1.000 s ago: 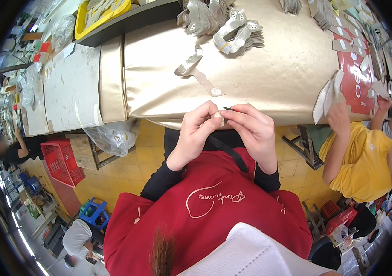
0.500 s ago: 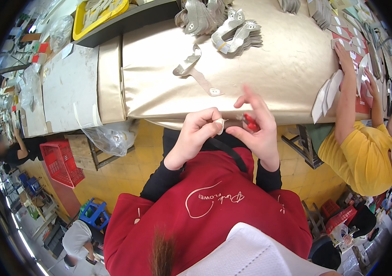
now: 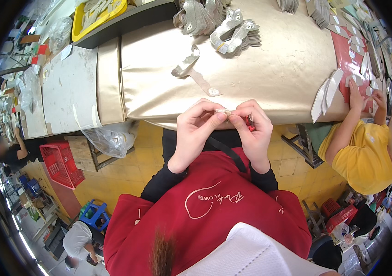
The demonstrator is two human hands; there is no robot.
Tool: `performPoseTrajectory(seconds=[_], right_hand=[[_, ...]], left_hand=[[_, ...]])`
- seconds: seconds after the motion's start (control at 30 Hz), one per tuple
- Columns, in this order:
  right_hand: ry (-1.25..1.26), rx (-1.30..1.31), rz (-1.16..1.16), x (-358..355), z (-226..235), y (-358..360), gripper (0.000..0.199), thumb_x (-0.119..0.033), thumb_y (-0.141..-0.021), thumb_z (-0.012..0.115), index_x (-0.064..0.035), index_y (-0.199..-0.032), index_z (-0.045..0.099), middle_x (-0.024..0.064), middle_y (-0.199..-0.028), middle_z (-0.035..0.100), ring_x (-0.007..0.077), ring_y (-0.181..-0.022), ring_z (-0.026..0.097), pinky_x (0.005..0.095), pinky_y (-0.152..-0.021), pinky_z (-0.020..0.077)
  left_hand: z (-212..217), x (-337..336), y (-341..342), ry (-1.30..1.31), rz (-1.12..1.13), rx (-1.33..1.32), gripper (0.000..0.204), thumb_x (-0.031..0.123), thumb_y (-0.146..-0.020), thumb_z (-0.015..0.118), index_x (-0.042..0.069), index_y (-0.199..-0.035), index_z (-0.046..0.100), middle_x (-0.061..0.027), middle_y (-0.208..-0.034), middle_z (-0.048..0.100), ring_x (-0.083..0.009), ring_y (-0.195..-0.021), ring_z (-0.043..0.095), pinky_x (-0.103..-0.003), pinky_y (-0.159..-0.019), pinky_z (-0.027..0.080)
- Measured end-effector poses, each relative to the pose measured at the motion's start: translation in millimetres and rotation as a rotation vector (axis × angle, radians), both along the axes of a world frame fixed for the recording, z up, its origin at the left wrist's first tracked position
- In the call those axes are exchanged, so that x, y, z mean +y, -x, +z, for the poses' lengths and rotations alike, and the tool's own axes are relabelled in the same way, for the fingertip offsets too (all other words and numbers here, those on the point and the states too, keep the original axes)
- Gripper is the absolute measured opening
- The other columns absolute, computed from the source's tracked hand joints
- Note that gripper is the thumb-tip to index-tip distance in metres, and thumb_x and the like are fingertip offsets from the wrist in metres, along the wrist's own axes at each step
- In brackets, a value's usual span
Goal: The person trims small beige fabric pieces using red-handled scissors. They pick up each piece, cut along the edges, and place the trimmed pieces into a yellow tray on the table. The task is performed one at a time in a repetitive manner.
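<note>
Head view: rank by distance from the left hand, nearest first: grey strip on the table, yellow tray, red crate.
1. Grey strip: on the table just beyond the left hand.
2. Red crate: on the floor, off to the left.
3. Yellow tray: far upper left.

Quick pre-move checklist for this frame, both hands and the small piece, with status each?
1. Left hand pinching the small pale piece: ok.
2. Right hand touching the same piece: ok.
3. Red object tucked in the right hand, what it is: cannot tell.
4. Piece held off the table, at its near edge: ok.
5. Grey strip lying on the table, untouched: ok.
6. Neighbour's hands apart from the piece: ok.
</note>
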State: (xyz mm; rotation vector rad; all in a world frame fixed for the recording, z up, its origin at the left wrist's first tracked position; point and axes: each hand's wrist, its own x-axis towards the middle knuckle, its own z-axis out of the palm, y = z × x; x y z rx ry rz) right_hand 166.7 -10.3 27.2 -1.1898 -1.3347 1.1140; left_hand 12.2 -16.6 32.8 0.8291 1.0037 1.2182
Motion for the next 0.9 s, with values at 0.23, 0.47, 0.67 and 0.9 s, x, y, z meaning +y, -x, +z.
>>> performPoseTrajectory(seconds=[0.23, 0.47, 0.67, 0.9], right_hand=[[0.048, 0.135, 0.054, 0, 2, -5, 0.008, 0.000, -0.088, 0.068, 0.0009, -0.081, 0.063, 0.0036, -0.087, 0.057, 0.0063, -0.068, 0.048, 0.0208, -0.058, 0.0358], [0.334, 0.726, 0.123, -8, -5, -8, 0.010, -0.005, -0.091, 0.066, 0.0049, -0.091, 0.068, 0.0141, -0.106, 0.065, 0.0024, -0.052, 0.040, 0.0176, -0.048, 0.0287], [0.554, 0.906, 0.165, -4, -10, -13, 0.014, -0.007, -0.092, 0.067, 0.0050, -0.086, 0.070, 0.0151, -0.099, 0.067, 0.0012, -0.049, 0.035, 0.0177, -0.046, 0.0241], [0.492, 0.766, 0.246, -24, 2, 6, 0.015, -0.010, -0.091, 0.068, 0.0026, -0.083, 0.068, 0.0111, -0.083, 0.067, 0.0012, -0.052, 0.039, 0.0185, -0.048, 0.0267]], left_hand=[[-3, 3, 6, -0.024, -0.022, 0.248, 0.009, 0.004, -0.092, 0.068, -0.003, -0.096, 0.070, -0.0060, -0.090, 0.066, -0.0109, -0.085, 0.064, -0.024, -0.077, 0.051], [1, 3, 6, -0.021, -0.108, 0.330, 0.010, 0.006, -0.091, 0.068, -0.004, -0.091, 0.070, -0.0061, -0.082, 0.065, -0.0106, -0.078, 0.062, -0.025, -0.070, 0.049], [0, 4, 11, -0.233, -0.046, 0.641, 0.006, 0.004, -0.088, 0.068, -0.001, -0.088, 0.068, -0.0092, -0.081, 0.064, -0.0179, -0.073, 0.061, -0.029, -0.066, 0.047], [-13, 27, 27, -0.142, 0.423, 0.758, 0.008, 0.006, -0.092, 0.066, -0.001, -0.090, 0.066, -0.0051, -0.082, 0.066, -0.0126, -0.073, 0.057, -0.026, -0.068, 0.044]])
